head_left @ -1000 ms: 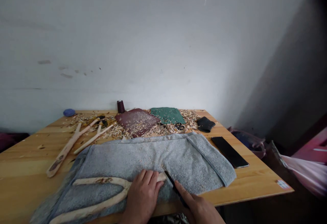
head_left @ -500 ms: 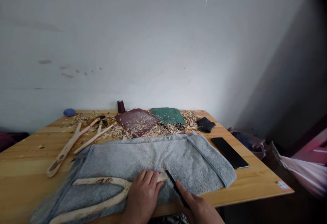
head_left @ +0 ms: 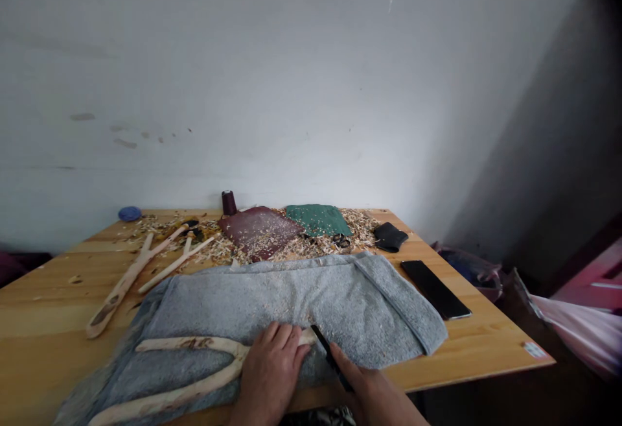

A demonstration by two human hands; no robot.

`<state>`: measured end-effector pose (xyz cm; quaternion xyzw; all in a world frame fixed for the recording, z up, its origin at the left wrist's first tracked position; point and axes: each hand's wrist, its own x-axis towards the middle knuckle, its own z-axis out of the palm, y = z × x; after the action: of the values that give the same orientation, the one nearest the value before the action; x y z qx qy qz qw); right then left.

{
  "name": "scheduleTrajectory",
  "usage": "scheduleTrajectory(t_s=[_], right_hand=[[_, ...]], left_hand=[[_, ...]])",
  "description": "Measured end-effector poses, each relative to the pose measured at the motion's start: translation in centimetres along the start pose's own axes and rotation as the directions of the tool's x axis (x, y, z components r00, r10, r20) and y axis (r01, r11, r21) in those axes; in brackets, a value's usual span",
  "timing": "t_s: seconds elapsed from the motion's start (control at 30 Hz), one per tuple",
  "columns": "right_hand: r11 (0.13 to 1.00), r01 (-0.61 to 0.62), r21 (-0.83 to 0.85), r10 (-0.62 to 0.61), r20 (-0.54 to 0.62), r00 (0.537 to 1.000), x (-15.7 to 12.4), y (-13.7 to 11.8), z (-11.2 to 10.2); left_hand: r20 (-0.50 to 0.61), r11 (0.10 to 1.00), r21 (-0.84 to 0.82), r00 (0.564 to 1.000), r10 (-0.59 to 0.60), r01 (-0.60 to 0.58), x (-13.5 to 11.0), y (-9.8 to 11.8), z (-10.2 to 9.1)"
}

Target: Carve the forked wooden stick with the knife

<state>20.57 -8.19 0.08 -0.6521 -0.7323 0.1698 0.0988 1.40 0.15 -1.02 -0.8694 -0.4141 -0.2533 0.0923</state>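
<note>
A peeled, forked wooden branch (head_left: 214, 384) lies on a grey cloth (head_left: 272, 296), its two prongs pointing left. Wrapped over its single stem is my left hand (head_left: 273, 371), pressing it against the cloth near the table's front edge. The stem's pale end sticks out past my fingers. In my right hand (head_left: 372, 390) is a black-looking knife (head_left: 329, 356), index finger stretched along its back. The tip of the knife is right at the stem's end; whether it touches the wood I cannot tell.
Two more forked sticks (head_left: 127, 283) lie at left. Wood shavings (head_left: 359, 225) cover the back around a maroon sheet (head_left: 260, 228), a green cloth (head_left: 318, 218) and a thread cone (head_left: 228, 202). At right are a black pouch (head_left: 390, 236) and a phone (head_left: 435, 288).
The knife in my right hand has shifted slightly left, nearer the stem's end. My left hand keeps its hold on the branch. The whole view has drifted a little.
</note>
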Motion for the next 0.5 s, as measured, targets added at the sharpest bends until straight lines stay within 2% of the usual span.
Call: scheduleTrajectory(t_s=[0.1,0.2,0.23,0.3,0.5], right_hand=[[0.998,-0.035,-0.052,0.041,0.108,0.993,0.6,-1.2,-1.7],[0.980,-0.097,-0.173,0.138,0.247,0.959,1.2,-3.2,-3.6],[0.977,-0.097,-0.190,0.144,0.254,0.956,1.3,-3.8,-4.1],[0.974,-0.097,-0.204,0.145,0.236,0.961,1.5,-4.7,-4.7],[0.955,-0.076,-0.285,0.106,0.089,0.990,1.9,-6.2,-5.3]], left_hand=[[-0.027,0.999,0.016,0.999,0.030,-0.030,0.2,-0.1,0.1],[-0.041,0.999,0.022,0.998,0.048,-0.048,0.3,-0.2,0.2],[-0.038,0.999,0.023,0.998,0.048,-0.047,0.3,-0.2,0.2],[-0.035,0.999,0.025,0.999,0.042,-0.041,0.4,-0.2,0.1],[-0.014,0.998,0.045,0.999,0.051,-0.050,0.3,-0.3,0.5]])
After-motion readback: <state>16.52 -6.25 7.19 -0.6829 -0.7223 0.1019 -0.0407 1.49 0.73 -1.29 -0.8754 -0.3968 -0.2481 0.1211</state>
